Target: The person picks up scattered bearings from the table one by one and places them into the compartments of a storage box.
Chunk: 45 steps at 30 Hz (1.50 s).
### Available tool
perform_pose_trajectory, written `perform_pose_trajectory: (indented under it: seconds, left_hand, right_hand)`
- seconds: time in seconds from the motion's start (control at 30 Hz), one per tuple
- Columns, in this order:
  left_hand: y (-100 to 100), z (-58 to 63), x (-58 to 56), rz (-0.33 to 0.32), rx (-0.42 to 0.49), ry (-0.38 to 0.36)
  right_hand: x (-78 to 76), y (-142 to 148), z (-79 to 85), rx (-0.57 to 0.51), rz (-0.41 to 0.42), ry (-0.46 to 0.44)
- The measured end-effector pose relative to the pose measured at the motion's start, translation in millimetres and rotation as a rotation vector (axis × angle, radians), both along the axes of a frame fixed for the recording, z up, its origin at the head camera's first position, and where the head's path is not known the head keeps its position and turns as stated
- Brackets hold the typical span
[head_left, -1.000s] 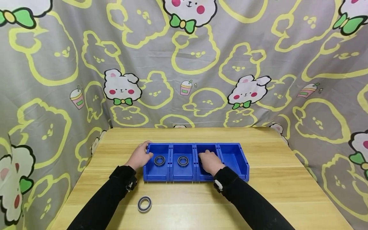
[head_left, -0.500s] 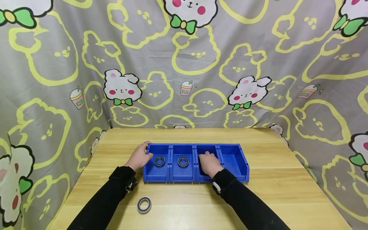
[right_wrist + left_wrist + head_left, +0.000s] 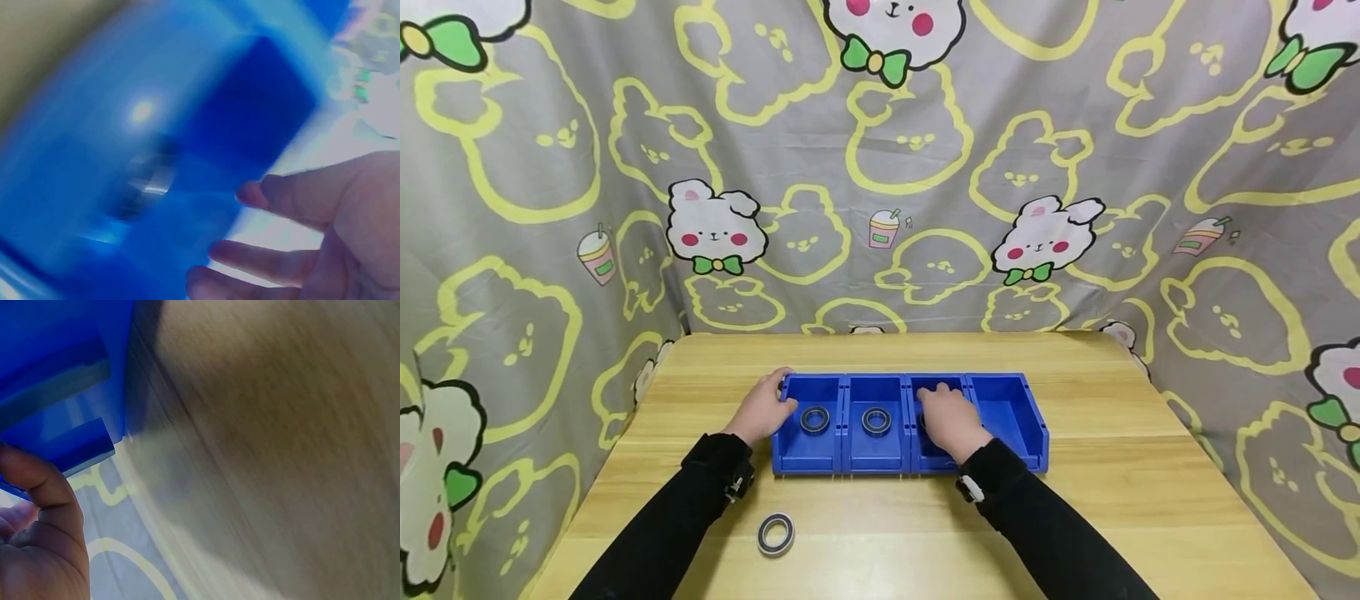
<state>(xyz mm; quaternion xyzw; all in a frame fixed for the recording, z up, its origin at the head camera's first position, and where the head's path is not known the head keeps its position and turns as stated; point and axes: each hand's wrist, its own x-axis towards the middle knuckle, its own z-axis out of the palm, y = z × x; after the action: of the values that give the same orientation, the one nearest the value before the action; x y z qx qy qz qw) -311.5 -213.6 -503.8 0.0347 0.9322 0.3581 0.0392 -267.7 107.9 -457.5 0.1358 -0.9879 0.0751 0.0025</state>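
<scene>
My left hand [image 3: 763, 410] grips the outer side wall of the leftmost blue bin [image 3: 808, 463], with the thumb over its rim. The wrist view shows a finger [image 3: 37, 478] bent at the bin's edge. My right hand [image 3: 951, 418] is over the third bin, fingers apart and loosely bent. In the right wrist view a blurred ball bearing [image 3: 147, 181] lies in that bin, apart from the fingertips [image 3: 222, 251]. From the head, the hand hides most of that bearing. One bearing [image 3: 815, 421] lies in the first bin, another [image 3: 876, 422] in the second.
The fourth blue bin [image 3: 1003, 421] stands at the row's right end. A loose bearing [image 3: 776, 534] lies on the wooden table [image 3: 880, 533] in front of the bins, near the left forearm. A patterned curtain [image 3: 820, 275] surrounds the table behind and at the sides.
My right hand has lifted slightly and shifted a little right within the third bin, and the bearing's edge now shows beside it. My left hand stays on the first bin.
</scene>
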Motion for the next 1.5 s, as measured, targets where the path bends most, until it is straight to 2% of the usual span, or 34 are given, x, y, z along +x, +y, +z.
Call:
perform_pose_trajectory:
  seconds: [0.07,0.13,0.2,0.3,0.37,0.43,0.57,0.7,0.87,1.13,1.27,1.5]
  left_hand:
    - [-2.0,-0.5,0.5,-0.002,0.004,-0.007]
    - [-2.9,0.3,0.8,-0.003,0.003,-0.01]
    - [-3.3,2.0,0.3,-0.003,0.005,-0.011]
    - [-3.1,4.3,-1.2,-0.006,-0.001,-0.006]
    - [-2.8,4.8,-2.1,-0.007,-0.001,-0.007]
    - [-2.6,4.3,-2.2,-0.01,-0.004,-0.007]
    - [-2.2,2.8,-1.5,-0.011,0.001,-0.012]
    - [-2.1,2.7,-0.4,-0.007,-0.003,-0.011]
    - [-2.2,2.3,-0.2,-0.007,-0.003,-0.004]
    - [-2.9,0.0,-2.7,-0.002,-0.005,-0.002]
    - [-2.1,1.9,-2.3,-0.006,-0.009,0.004]
    - [-0.5,4.0,-0.9,-0.015,-0.012,0.003]
  right_hand:
    - [11.1,-6.1,16.1,-0.011,0.024,0.09]
    - [24.2,-16.0,31.0,-0.037,0.085,0.18]
    - [38.3,-29.7,42.2,-0.069,0.188,0.245]
    - [57.5,-53.3,47.7,-0.076,0.358,0.25]
    - [67.8,-68.0,43.5,-0.055,0.445,0.22]
    - [76.0,-80.3,35.7,-0.024,0.494,0.194]
    - [86.1,-96.7,19.8,0.027,0.532,0.193]
    - [91.2,-106.2,11.3,0.057,0.56,0.203]
    - [96.7,-117.3,5.2,0.041,0.632,0.175]
    - [99.8,-138.4,-10.9,0.086,0.809,0.182]
    - [98.9,-145.3,-18.5,0.085,0.841,0.135]
    - [98.1,-151.3,-29.1,0.112,0.898,0.148]
